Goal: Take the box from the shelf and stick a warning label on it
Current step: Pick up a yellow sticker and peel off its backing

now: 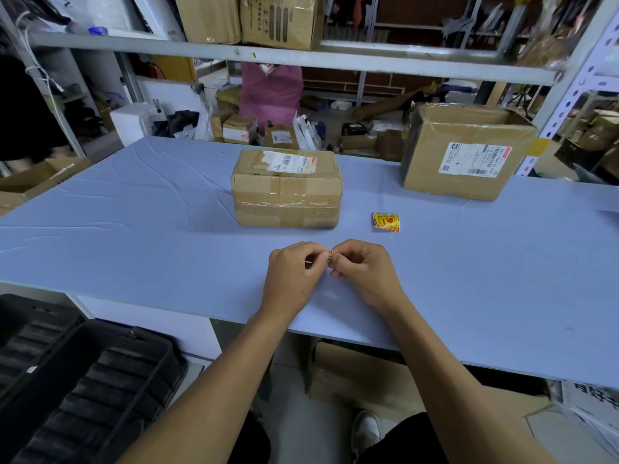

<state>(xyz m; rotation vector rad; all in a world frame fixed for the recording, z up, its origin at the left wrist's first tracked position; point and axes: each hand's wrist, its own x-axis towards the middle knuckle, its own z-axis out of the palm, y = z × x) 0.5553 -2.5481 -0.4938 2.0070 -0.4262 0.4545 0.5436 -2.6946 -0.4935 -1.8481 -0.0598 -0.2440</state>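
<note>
A taped cardboard box (286,192) with a white shipping label on top stands in the middle of the blue table (134,229). Just in front of it, my left hand (294,274) and my right hand (363,272) meet fingertip to fingertip, pinching a small yellow and red warning label (330,253) between them. Most of the label is hidden by my fingers. A small stack of the same yellow and red labels (386,222) lies on the table to the right of the box.
A larger open cardboard box (465,152) stands at the back right of the table. A grey shelf beam (301,58) runs overhead with cartons on it. A black case (83,380) sits on the floor at left. A person in pink (271,92) is behind the table.
</note>
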